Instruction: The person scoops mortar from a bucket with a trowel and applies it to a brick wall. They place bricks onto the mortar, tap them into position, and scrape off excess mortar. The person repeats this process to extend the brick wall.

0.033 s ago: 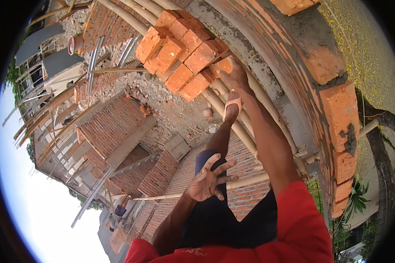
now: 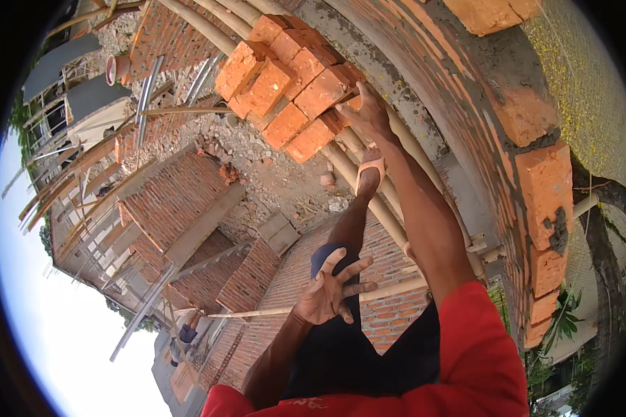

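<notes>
Rough orange bricks [image 2: 286,126] are stacked in a heap on bamboo poles [image 2: 341,163] in front of me. At the stack's near right corner my right hand [image 2: 370,119] reaches out, thumb and fingers spread around the end of a brick [image 2: 355,103]. Part of that brick is hidden by the hand. My left hand [image 2: 329,292] hangs above my thighs with its palm turned up, fingers apart and nothing in it. It is well away from the bricks. One sandaled foot [image 2: 371,174] rests on the poles beside my right forearm.
A curved brick wall [image 2: 546,184] with wet mortar on its top runs along my right. Bamboo poles cross over a drop. Far below lie rubble [image 2: 285,160], low brick walls [image 2: 181,198] and planks. Another person [image 2: 188,332] stands below at the left.
My right hand has shifted slightly up and to the left along the brick, its fingers spread wider, and less of the brick's end shows. My left hand stays almost still.
</notes>
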